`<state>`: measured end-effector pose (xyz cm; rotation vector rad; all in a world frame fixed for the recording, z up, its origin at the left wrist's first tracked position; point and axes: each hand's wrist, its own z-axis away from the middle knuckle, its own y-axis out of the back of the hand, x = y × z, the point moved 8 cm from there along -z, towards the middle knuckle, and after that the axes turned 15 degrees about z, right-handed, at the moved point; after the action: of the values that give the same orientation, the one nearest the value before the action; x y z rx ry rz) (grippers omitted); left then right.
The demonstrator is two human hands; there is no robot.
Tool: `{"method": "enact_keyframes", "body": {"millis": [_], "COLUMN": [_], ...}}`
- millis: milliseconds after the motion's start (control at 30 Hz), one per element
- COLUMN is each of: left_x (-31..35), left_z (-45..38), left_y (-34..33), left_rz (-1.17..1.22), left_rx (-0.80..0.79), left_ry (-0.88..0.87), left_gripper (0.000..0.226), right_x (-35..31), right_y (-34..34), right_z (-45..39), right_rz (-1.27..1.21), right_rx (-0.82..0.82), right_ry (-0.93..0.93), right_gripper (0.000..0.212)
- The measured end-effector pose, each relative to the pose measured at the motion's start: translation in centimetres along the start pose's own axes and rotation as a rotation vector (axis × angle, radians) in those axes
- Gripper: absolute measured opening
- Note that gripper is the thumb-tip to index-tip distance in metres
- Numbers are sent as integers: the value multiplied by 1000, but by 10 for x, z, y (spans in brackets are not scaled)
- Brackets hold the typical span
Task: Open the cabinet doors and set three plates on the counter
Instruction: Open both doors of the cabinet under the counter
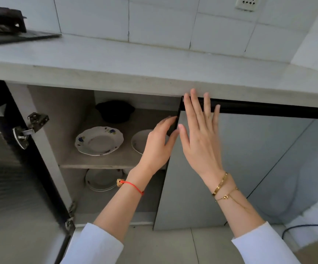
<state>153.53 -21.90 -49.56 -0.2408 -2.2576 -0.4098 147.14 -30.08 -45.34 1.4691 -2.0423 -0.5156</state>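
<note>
The left cabinet door (11, 178) stands swung wide open. The grey right door (240, 159) is nearly closed. My left hand (158, 143) curls its fingers around that door's left edge. My right hand (202, 134) lies flat on the door's front, fingers spread, near its top left corner. Inside, on the upper shelf (97, 165), sits a white floral plate (99, 140); a second plate (140, 141) is partly hidden behind my left hand. A stack of plates (101, 180) lies below the shelf. The pale counter (154, 63) runs above.
A black pot (115, 111) sits at the back of the upper shelf. A dark stove (3, 25) rests on the counter's far left. White tiled wall with a socket (247, 3) is behind. A dark cable (297, 228) lies on the floor at right.
</note>
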Motion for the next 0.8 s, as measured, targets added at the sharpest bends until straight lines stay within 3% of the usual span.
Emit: {"method": "enact_keyframes", "body": {"millis": [333, 800], "left_x": [15, 88], "left_z": [30, 107], "left_y": [0, -32], "left_rz": [107, 354], "left_rx": [16, -99], "left_ry": [-90, -213], "left_gripper": [37, 37], "right_x": [1, 28], "right_y": [20, 126], "right_z": [23, 96], "right_rz": [27, 113], "right_rx": [22, 86], "right_ry": [-18, -72], "right_gripper": [59, 51]}}
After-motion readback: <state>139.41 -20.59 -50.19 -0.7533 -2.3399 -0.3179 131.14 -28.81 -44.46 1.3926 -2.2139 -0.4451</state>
